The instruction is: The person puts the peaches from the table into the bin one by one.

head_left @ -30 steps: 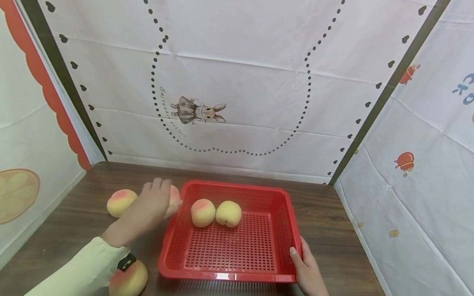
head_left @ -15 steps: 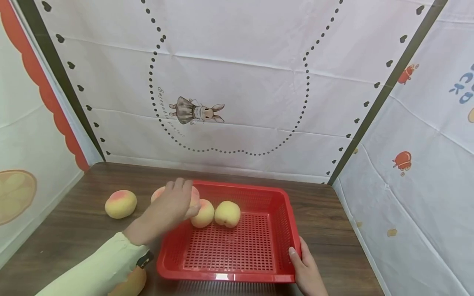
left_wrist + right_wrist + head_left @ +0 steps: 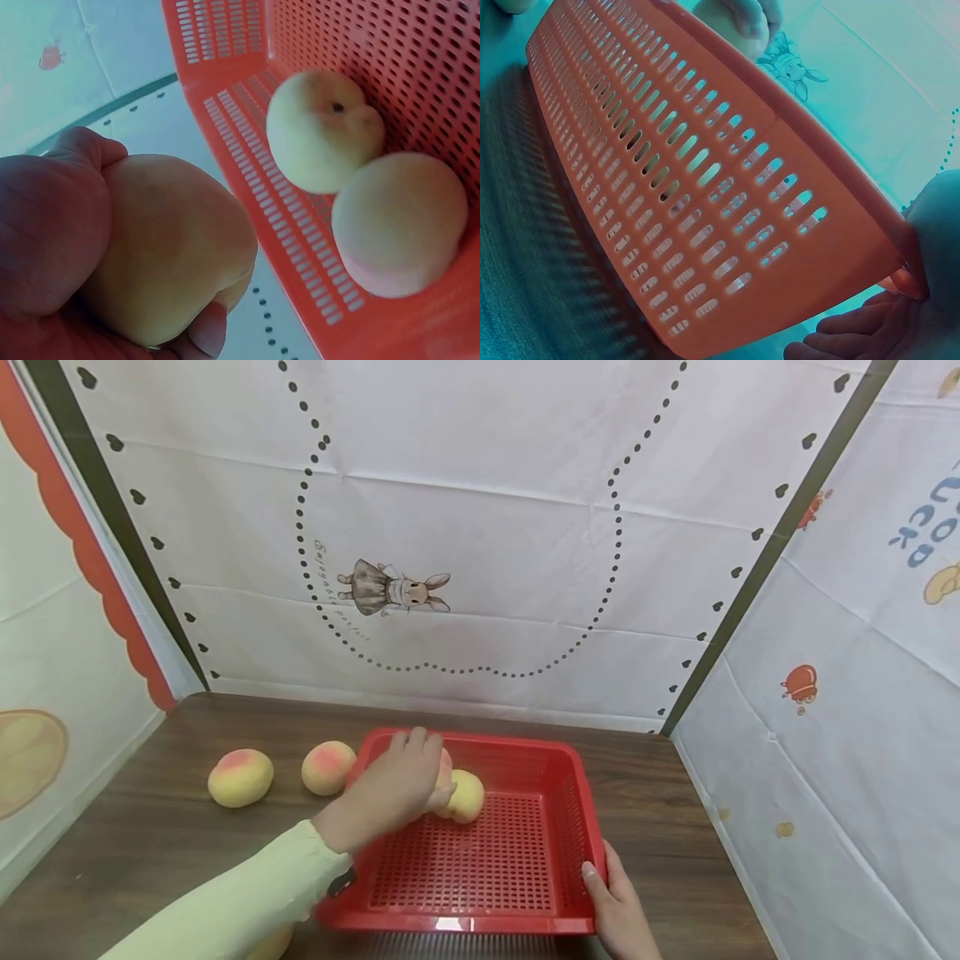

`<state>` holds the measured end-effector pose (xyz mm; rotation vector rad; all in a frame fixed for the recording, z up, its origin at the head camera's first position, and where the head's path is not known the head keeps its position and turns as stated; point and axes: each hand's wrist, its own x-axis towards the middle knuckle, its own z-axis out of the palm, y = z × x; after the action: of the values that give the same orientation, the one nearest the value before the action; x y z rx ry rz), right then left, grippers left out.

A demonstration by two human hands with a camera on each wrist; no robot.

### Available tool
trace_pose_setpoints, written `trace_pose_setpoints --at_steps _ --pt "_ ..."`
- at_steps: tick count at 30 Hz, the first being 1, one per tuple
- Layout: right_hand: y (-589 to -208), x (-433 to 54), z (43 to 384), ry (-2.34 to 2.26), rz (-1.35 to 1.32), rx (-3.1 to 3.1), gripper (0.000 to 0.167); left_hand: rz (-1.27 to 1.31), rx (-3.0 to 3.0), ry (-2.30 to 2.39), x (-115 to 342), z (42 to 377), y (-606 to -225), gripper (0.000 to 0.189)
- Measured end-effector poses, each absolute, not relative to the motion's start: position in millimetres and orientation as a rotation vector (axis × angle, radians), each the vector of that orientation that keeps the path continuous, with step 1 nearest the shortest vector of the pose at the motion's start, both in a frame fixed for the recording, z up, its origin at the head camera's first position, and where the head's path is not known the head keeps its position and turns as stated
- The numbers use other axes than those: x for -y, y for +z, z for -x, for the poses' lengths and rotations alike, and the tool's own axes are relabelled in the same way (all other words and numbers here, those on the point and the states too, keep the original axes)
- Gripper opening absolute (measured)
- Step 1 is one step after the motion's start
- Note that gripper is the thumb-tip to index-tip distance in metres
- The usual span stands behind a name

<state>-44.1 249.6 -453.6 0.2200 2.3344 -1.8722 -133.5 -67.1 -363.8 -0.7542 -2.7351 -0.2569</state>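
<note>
My left hand (image 3: pixel 397 785) grips a peach (image 3: pixel 176 240) over the left part of a red plastic basket (image 3: pixel 510 868), fingers and thumb wrapped round the fruit. Two more peaches lie inside the basket against its wall: one peach (image 3: pixel 322 131) shows its stem dimple, and a second peach (image 3: pixel 401 225) touches it. In the head view the hand covers much of this pair. At the basket's right side my right hand (image 3: pixel 621 906) holds the rim, thumb on the inner side; in the right wrist view its curled fingers (image 3: pixel 855 330) show beneath the rim.
Left of the basket, a peach (image 3: pixel 242 777) and another peach (image 3: pixel 328 767) rest on the brown wooden table (image 3: pixel 120 860). One more peach (image 3: pixel 272 945) is partly hidden under the left sleeve (image 3: pixel 247 893). Printed white cloth (image 3: pixel 487 568) walls the table at the back and both sides.
My left hand has carried the peach rightward from the table beside the basket, across the rim, to above the inside. The right hand has kept its hold on the rim.
</note>
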Motion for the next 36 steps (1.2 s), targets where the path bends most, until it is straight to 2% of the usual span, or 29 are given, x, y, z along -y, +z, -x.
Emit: trace_pose_setpoints --at_steps 12,18,24,36 --pt "-454 -252 47 -1.881 -0.231 -2.331 0.056 0.831 2.783 -0.186 39 144 -364 0.022" --pt "-455 -254 51 -1.853 -0.236 -2.339 0.056 0.957 2.743 0.095 29 149 -360 0.035" --pt "-455 -253 50 -1.835 -0.234 -2.36 0.058 0.961 2.781 -0.077 13 153 -363 0.043" --pt "-456 -244 31 -1.852 -0.254 -2.338 0.059 1.082 2.698 -0.166 -19 145 -371 0.034"
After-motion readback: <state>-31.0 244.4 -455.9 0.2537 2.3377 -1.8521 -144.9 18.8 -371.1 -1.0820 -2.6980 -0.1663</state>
